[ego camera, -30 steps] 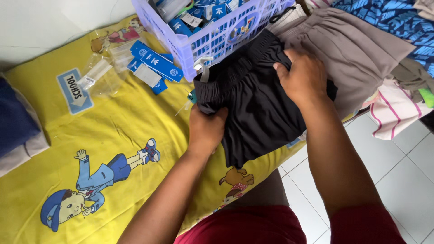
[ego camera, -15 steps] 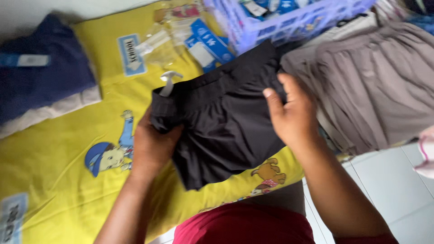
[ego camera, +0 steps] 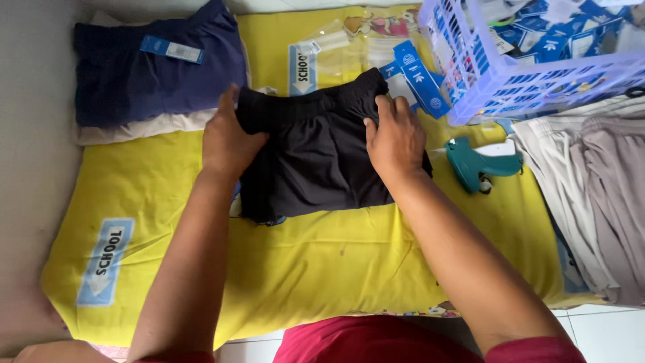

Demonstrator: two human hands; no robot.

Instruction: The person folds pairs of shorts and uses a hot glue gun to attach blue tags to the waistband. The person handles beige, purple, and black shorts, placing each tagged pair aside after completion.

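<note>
— Black shorts point(ego camera: 316, 158)?
— Flat on the yellow printed cloth point(ego camera: 322, 269), roughly mid-cloth, waistband turned away from the body.
— Left hand point(ego camera: 228, 141)?
— Pressed on the left edge of the shorts, fingers spread and lying flat, thumb tucked at the waistband corner (no real grip, more a pinning down).
— Right hand point(ego camera: 396, 138)?
— Laid open on the right side of the shorts, palm down, fingertips at the waistband; nothing clasped.
— Surroundings?
— Folded navy garment point(ego camera: 154, 74) with a blue tag, stacked on a cream one point(ego camera: 141, 124), just left of the shorts. Teal tagging gun point(ego camera: 477, 165) near the right hand, not touched. Lilac plastic basket point(ego camera: 484, 81) of blue tags beyond. Grey-beige garments point(ego camera: 591, 195) at far right.
</note>
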